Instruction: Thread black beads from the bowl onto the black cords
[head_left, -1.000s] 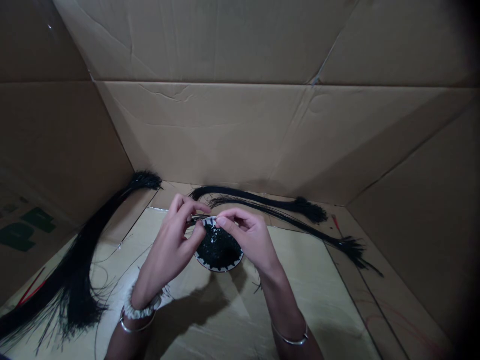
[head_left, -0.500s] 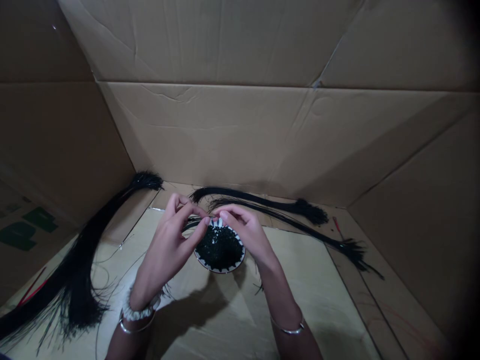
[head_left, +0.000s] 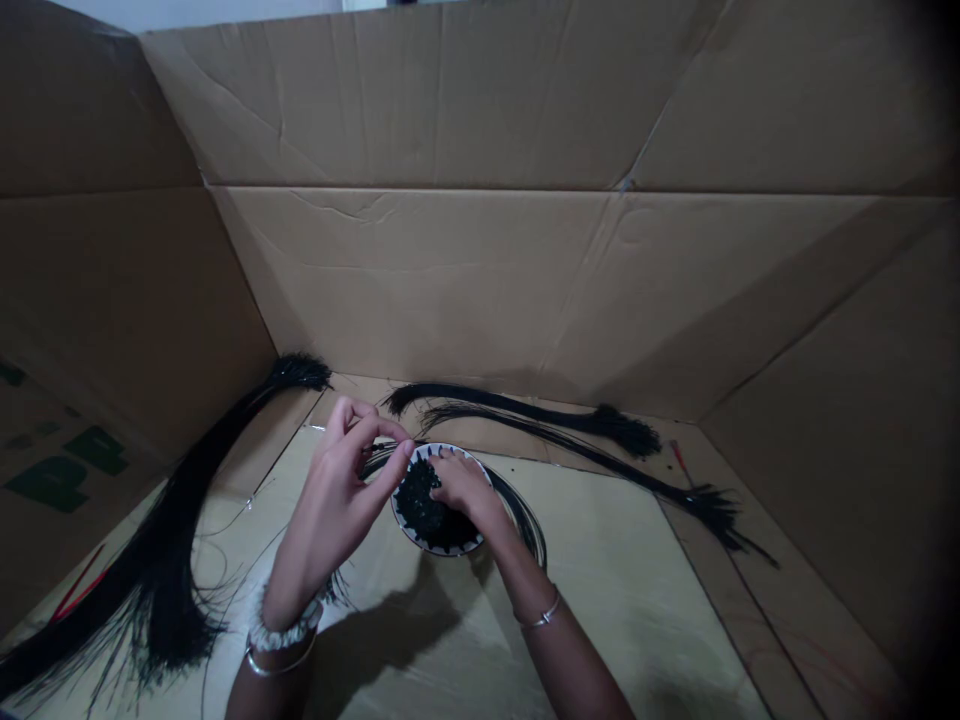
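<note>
My left hand (head_left: 341, 500) is closed in a pinch at the left rim of a small white bowl with a dark pattern (head_left: 480, 545), holding a thin black strand (head_left: 418, 440). The bowl is heaped with small, shiny black pieces like beads (head_left: 424, 500). Inside its right side, my right hand (head_left: 463, 487) has its fingers curled down against these pieces. The fingertips are hidden, so what they grip cannot be made out. A loop of black strands (head_left: 531, 515) curves behind and to the right of the bowl.
A long, thick bundle of black strands (head_left: 176, 540) lies at the left. Two thinner bundles, an upper one (head_left: 510, 398) and a lower one (head_left: 600, 452), lie behind the bowl. Cardboard walls (head_left: 450, 290) enclose the work board (head_left: 615, 570). Red strips (head_left: 79, 590) show at left.
My right hand has left the pinch beside my left hand and moved down into the bowl. The left hand keeps its pinch. The view has tilted up slightly.
</note>
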